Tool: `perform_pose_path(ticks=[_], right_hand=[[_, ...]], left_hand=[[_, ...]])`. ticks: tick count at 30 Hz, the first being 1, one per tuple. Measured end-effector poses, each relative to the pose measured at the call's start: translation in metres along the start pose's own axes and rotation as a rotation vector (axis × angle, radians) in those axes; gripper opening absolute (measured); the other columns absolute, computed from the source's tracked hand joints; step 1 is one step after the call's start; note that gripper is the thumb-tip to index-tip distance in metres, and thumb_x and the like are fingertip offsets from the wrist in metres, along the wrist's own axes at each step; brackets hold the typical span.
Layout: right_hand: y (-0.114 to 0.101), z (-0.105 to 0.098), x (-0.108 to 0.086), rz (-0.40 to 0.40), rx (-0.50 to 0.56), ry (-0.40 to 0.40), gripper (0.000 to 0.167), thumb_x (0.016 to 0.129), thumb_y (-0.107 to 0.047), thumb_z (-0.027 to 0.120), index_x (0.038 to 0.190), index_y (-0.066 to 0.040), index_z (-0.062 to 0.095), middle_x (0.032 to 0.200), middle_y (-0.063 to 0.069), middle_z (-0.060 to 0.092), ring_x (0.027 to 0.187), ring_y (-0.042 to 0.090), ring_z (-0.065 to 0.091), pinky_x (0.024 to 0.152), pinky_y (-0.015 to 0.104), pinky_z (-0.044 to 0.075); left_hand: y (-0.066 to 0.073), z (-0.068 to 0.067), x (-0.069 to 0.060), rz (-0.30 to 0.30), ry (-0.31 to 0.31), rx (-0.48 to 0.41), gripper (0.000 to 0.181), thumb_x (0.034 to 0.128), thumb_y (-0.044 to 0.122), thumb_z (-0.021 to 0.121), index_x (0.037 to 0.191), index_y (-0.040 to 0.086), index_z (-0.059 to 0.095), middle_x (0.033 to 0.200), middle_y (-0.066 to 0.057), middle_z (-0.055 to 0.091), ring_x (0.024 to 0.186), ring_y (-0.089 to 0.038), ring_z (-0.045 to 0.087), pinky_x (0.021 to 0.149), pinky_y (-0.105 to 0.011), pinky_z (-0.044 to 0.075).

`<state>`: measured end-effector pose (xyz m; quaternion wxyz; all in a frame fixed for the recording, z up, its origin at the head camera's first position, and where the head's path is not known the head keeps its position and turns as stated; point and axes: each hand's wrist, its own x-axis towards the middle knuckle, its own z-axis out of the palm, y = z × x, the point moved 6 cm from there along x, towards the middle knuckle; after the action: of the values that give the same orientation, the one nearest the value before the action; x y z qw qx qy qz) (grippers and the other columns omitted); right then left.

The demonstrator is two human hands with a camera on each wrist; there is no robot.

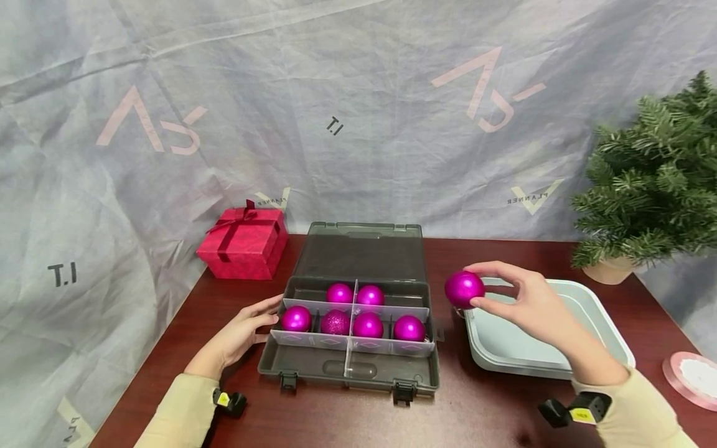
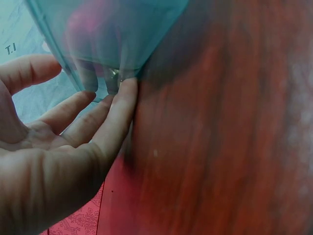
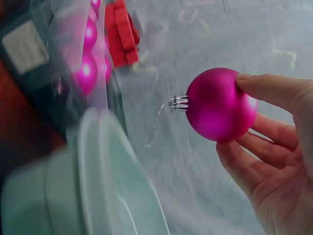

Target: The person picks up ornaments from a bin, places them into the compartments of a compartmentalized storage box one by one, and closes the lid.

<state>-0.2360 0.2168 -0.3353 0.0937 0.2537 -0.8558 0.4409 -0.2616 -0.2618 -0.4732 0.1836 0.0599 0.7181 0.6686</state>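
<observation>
Currently, right hand (image 1: 532, 305): we see thumb and fingertips pinching a magenta bauble (image 1: 464, 289).
Held bauble: raised, between the divided case and the pale tray in the head view; smooth, silver cap (image 3: 180, 103) and wire hook (image 3: 156, 122) pointing away from the palm in the right wrist view.
Left hand (image 1: 241, 333): nothing grasped; we see fingers loosely extended, touching the case's left side.
Divided case (image 1: 302, 361): grey, see-through, on the worktop (image 1: 476, 404), lid (image 1: 366, 255) folded back.
Case contents: we count six magenta baubles, two in the back row, four in the middle row; second from left there is a glittery bauble (image 1: 335, 323).
Pale tray (image 1: 515, 342): right of the case, under the right hand.
Surroundings: we note a red gift box (image 1: 246, 249) back left, potted fir (image 1: 661, 174) back right, pink ribbon spool (image 1: 694, 379) far right, printed grey backdrop (image 1: 280, 93) behind.
</observation>
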Motion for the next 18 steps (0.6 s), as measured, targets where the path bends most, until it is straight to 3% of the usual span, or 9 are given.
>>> perform_pose_path(ticks=[5, 10, 18], right_hand=[[-0.011, 0.027, 0.014, -0.052, 0.064, -0.046, 0.043, 0.087, -0.01, 0.083, 0.127, -0.016, 0.07, 0.119, -0.004, 0.071, 0.106, 0.013, 0.067, 0.09, 0.027, 0.054], [-0.023, 0.055, 0.027, -0.072, 0.153, -0.124, 0.044, 0.087, -0.012, 0.083, 0.128, -0.016, 0.069, 0.12, -0.005, 0.07, 0.105, 0.021, 0.069, 0.091, 0.037, 0.055], [-0.053, 0.102, 0.047, -0.151, 0.193, -0.228, 0.045, 0.086, -0.017, 0.085, 0.128, -0.015, 0.069, 0.124, -0.005, 0.068, 0.113, 0.016, 0.064, 0.094, 0.036, 0.054]], left_hand=[[-0.001, 0.0, 0.001, -0.005, 0.001, -0.001, 0.067, 0.1023, 0.011, 0.053, 0.161, 0.001, 0.024, 0.163, -0.026, 0.024, 0.137, -0.028, 0.039, 0.102, -0.052, 0.046], [-0.002, 0.0, 0.001, 0.002, -0.007, -0.005, 0.066, 0.102, 0.012, 0.054, 0.161, 0.001, 0.025, 0.163, -0.026, 0.025, 0.132, -0.023, 0.045, 0.101, -0.051, 0.047], [-0.003, -0.001, 0.002, 0.005, -0.009, -0.004, 0.066, 0.1025, 0.012, 0.053, 0.161, 0.001, 0.024, 0.163, -0.026, 0.025, 0.127, -0.017, 0.049, 0.1, -0.05, 0.048]])
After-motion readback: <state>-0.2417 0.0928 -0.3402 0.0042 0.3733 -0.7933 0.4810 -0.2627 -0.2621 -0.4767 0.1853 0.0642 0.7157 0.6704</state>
